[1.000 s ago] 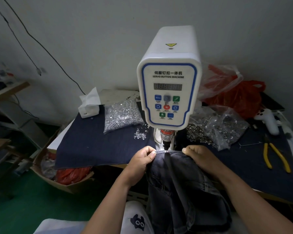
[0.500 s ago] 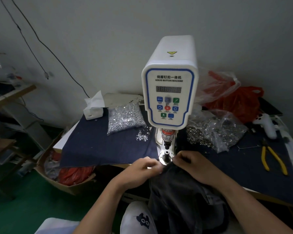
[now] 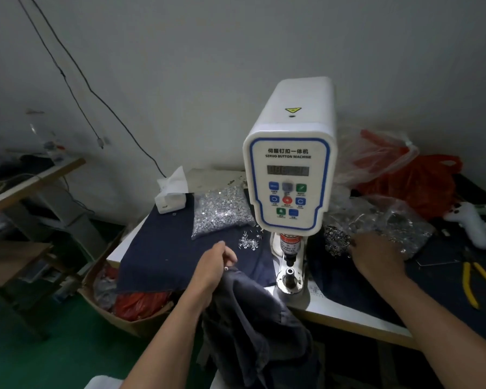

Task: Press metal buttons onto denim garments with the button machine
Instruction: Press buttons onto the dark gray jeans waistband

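The white servo button machine (image 3: 291, 175) stands on the table, its round lower die (image 3: 290, 277) bare under the red press head. My left hand (image 3: 213, 265) grips the top edge of the dark denim garment (image 3: 253, 327), pulled off to the left of the die; a small metal button (image 3: 226, 268) shows at that edge. My right hand (image 3: 376, 255) reaches right onto the loose pile of metal button parts (image 3: 337, 238); its fingertips are hidden among them. A clear bag of silver tacks (image 3: 220, 210) lies left of the machine, with a few loose tacks (image 3: 249, 242) beside it.
Yellow-handled pliers (image 3: 477, 282) lie at the right. Clear bags of metal parts (image 3: 399, 226) and red plastic bags (image 3: 415, 181) sit behind. A tissue box (image 3: 171, 196) is at the back left. A cardboard box (image 3: 129, 313) stands on the green floor (image 3: 54, 355) below.
Both hands held the garment edge at the die before. Now my left hand has drawn the garment away to the left, and my right hand has let go and moved right to the button parts.
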